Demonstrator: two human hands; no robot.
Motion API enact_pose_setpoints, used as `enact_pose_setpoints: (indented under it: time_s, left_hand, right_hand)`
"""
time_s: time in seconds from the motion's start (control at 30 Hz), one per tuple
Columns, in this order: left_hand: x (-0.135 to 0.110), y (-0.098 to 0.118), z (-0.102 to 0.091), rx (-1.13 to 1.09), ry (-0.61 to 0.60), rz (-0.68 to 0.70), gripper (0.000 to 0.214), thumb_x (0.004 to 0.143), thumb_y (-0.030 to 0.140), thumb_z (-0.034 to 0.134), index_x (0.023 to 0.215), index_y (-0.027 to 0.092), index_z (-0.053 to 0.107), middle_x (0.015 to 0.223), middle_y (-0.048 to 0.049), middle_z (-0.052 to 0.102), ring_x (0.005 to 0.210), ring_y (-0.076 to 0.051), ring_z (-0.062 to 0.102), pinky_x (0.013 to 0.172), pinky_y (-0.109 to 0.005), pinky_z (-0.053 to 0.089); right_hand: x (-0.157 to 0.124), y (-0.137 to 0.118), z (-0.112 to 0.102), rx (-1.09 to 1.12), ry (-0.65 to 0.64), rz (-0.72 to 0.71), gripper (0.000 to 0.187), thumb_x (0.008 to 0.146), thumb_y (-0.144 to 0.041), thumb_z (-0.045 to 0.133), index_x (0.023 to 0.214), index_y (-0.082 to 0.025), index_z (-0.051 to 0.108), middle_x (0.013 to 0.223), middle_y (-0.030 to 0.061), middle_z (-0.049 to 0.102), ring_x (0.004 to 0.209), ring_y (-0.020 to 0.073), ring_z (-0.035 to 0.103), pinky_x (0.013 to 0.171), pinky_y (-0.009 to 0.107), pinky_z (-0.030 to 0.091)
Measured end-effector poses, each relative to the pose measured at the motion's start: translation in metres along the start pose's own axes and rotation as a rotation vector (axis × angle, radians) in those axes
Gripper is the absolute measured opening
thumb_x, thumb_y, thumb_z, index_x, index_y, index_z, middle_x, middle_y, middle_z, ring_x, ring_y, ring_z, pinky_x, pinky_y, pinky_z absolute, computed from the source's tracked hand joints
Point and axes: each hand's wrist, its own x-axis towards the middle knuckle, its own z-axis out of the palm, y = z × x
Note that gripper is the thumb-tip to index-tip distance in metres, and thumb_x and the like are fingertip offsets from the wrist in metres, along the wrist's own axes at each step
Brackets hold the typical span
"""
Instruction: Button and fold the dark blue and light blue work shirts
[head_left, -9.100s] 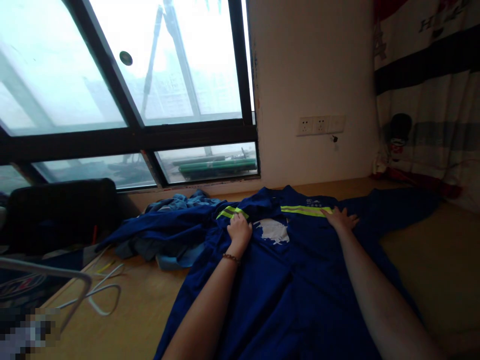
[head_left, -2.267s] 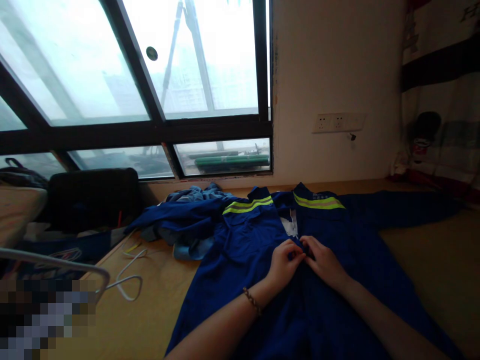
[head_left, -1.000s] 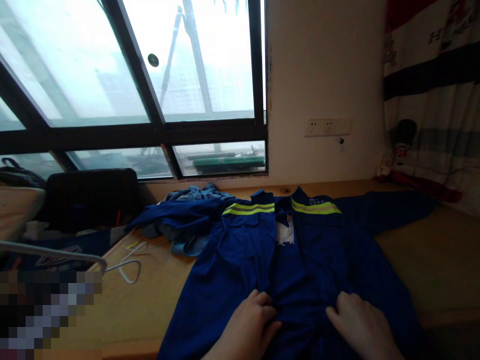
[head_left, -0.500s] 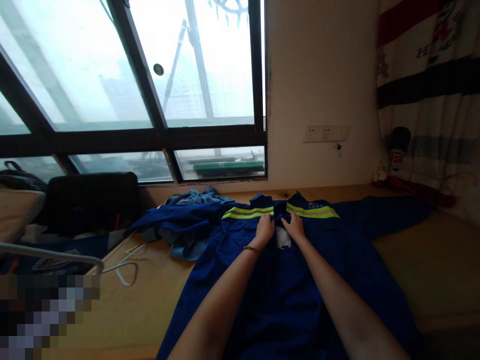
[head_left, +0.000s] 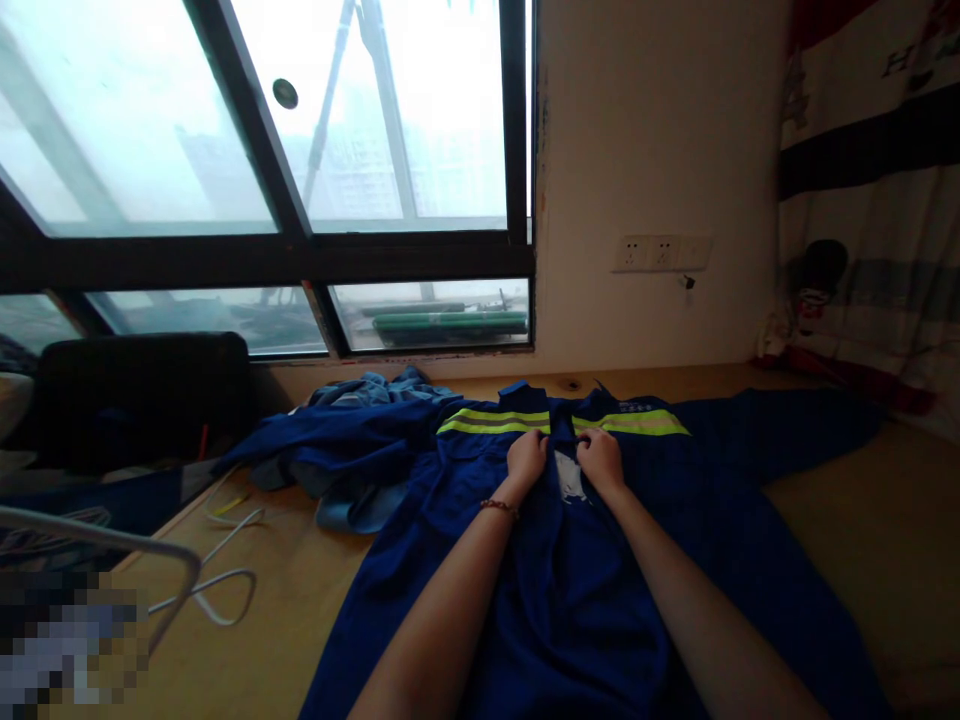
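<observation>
The blue jacket (head_left: 660,520) lay spread on the wooden surface (head_left: 862,520), lower middle of the frame. The left hand (head_left: 527,455) and right hand (head_left: 600,455), fingers curled, seemed to pinch its front edges just below the collar. A crumpled blue pile (head_left: 345,450) lay at centre left.

A heap of blue clothes (head_left: 341,450) is lying near the table's (head_left: 300,610) far left corner. A white hanger (head_left: 221,590) is resting by its left edge. A black bag (head_left: 135,400) is standing beyond that edge, under the window (head_left: 300,150). A curtain (head_left: 870,200) is hanging past the right edge.
</observation>
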Motion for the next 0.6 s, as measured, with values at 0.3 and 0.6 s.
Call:
enact_pose_setpoints:
  time_s: [0.3, 0.6]
  left_hand:
    - [0.013, -0.008, 0.01, -0.079, 0.041, -0.066, 0.022, 0.075, 0.032, 0.057, 0.095, 0.023, 0.056, 0.085, -0.0033, 0.065, 0.082, -0.019, 0.059, 0.064, -0.025, 0.038]
    - [0.018, -0.015, 0.011, -0.55, 0.107, -0.17, 0.007, 0.062, 0.013, 0.066, 0.064, 0.018, 0.061, 0.071, -0.0048, 0.062, 0.08, -0.021, 0.057, 0.068, -0.026, 0.037]
  right_hand:
    - [0.003, 0.008, 0.002, -0.091, -0.08, 0.155, 0.025, 0.066, -0.032, 0.061, 0.08, -0.012, 0.062, 0.088, 0.0161, 0.062, 0.084, 0.0259, 0.059, 0.069, 0.03, 0.042]
    - [0.018, 0.019, -0.007, 0.866, -0.195, 0.275, 0.024, 0.057, -0.029, 0.067, 0.078, -0.017, 0.067, 0.076, 0.005, 0.068, 0.077, 0.0225, 0.063, 0.07, 0.031, 0.047]
